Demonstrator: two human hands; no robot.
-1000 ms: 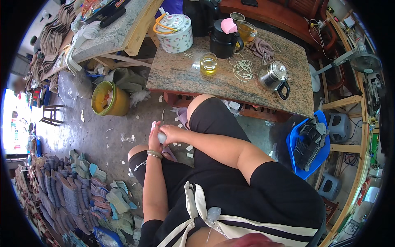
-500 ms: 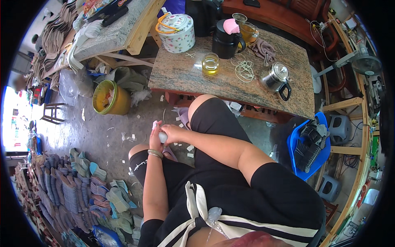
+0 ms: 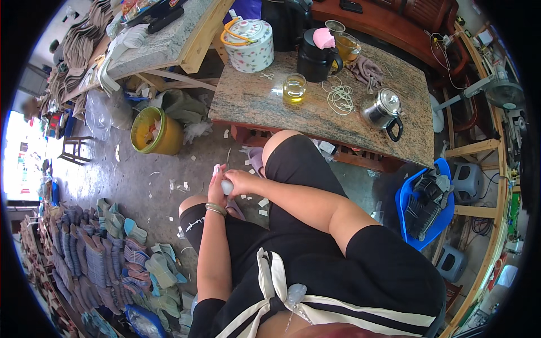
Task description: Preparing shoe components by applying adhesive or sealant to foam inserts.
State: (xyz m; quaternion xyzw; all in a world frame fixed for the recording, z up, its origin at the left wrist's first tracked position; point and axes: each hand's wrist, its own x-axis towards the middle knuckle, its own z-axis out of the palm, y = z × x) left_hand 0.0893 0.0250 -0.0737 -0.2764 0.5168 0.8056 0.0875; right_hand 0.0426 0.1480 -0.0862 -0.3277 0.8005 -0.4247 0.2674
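Both hands meet above my lap, between the knees. My left hand (image 3: 216,190), with a bracelet at its wrist, is closed around a small smooth white object (image 3: 227,187) whose kind I cannot make out. From the other side my right hand (image 3: 242,181) closes on the same object, its fingers partly hidden behind it. A pale whitish-pink bit (image 3: 217,168) shows at the top of the left hand. I cannot tell whether it belongs to the white object.
A stone-topped table (image 3: 248,104) ahead bears a floral pot (image 3: 248,48), a glass of yellow liquid (image 3: 294,89) and a steel kettle (image 3: 382,108). A yellow bin (image 3: 169,135) stands left, stacked socks (image 3: 96,259) lie lower left, and a blue basket (image 3: 403,211) sits right.
The whole view has shifted slightly, so the table and bin appear a little further right. Both hands keep their hold on the white object, with hardly any change in pose.
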